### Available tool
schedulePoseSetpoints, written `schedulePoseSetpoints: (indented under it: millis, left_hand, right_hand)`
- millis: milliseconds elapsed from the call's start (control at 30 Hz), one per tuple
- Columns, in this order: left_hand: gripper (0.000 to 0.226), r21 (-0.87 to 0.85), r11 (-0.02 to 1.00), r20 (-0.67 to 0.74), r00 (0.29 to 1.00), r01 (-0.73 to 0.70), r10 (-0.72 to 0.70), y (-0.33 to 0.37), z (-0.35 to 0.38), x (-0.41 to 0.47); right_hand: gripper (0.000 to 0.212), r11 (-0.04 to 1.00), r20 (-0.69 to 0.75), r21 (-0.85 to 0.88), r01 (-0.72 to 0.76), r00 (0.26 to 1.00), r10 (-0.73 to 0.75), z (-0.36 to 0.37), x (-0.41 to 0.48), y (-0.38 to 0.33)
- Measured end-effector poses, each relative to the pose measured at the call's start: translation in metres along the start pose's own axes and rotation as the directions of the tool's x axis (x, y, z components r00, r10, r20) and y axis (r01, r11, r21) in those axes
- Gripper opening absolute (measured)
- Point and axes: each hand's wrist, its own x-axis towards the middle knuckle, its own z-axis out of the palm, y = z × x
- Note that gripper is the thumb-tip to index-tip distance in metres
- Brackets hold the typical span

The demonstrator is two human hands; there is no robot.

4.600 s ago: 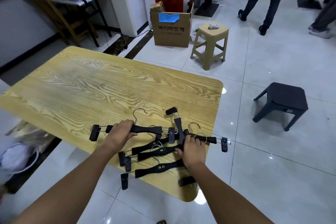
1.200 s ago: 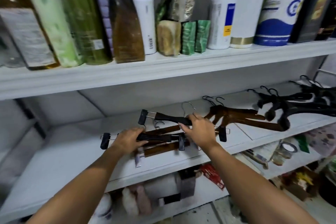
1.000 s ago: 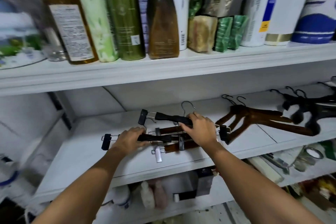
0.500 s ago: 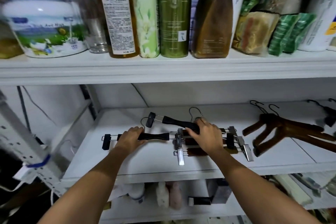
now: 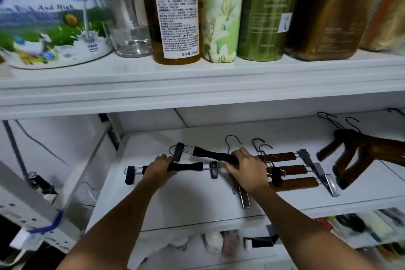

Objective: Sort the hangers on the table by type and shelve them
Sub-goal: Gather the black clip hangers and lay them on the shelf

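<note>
Black clip hangers are in both hands over the white middle shelf (image 5: 186, 208). My left hand (image 5: 161, 170) grips the bar of one black clip hanger (image 5: 186, 166) that lies level. My right hand (image 5: 246, 171) holds a second black clip hanger (image 5: 210, 155), tilted, its left clip raised. Just right of my right hand lie three brown wooden clip hangers (image 5: 291, 170) with metal clips, flat on the shelf. Further right is a pile of dark brown wooden coat hangers (image 5: 361, 153).
The upper shelf (image 5: 197, 81) carries a large tin (image 5: 50, 17), a clear glass (image 5: 133, 28) and several tall bottles (image 5: 221, 13). A metal upright (image 5: 15, 149) stands at the left. The lower shelf (image 5: 219, 245) holds small blurred items.
I carried the black clip hangers from the wooden table to the shelf. In the last second both hands slid them left, off the brown clip hangers, toward bare shelf.
</note>
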Motion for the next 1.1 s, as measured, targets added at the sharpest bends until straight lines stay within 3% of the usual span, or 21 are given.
schedulePoseSetpoints:
  millis: [167,400,700,833,1100]
  left_hand:
    - [0.039,0.042,0.999,-0.029,0.999,-0.027,0.028,-0.008,0.01,0.006]
    - [0.049,-0.113,0.993,-0.031,0.999,-0.039,0.036,-0.034,-0.005,-0.01]
    - [0.037,-0.128,0.992,-0.26,0.965,0.012,-0.046,-0.072,-0.063,-0.025]
    - [0.035,-0.139,0.99,-0.192,0.981,-0.006,-0.02,-0.062,-0.055,-0.03]
    - [0.055,0.089,0.996,0.026,0.999,-0.025,0.023,-0.06,-0.007,-0.031]
  right_hand:
    - [0.043,1.0,0.005,0.016,-0.02,1.0,0.02,0.005,0.002,0.0]
    - [0.044,0.998,0.032,0.03,0.054,0.998,-0.055,0.013,0.001,-0.011]
    - [0.055,0.97,0.134,0.063,0.236,0.961,-0.243,0.04,0.001,-0.08]
    - [0.058,0.966,0.203,0.063,0.252,0.944,-0.26,0.064,0.002,-0.113]
    - [0.052,0.979,0.253,0.08,0.187,0.946,-0.201,0.098,0.001,-0.13]
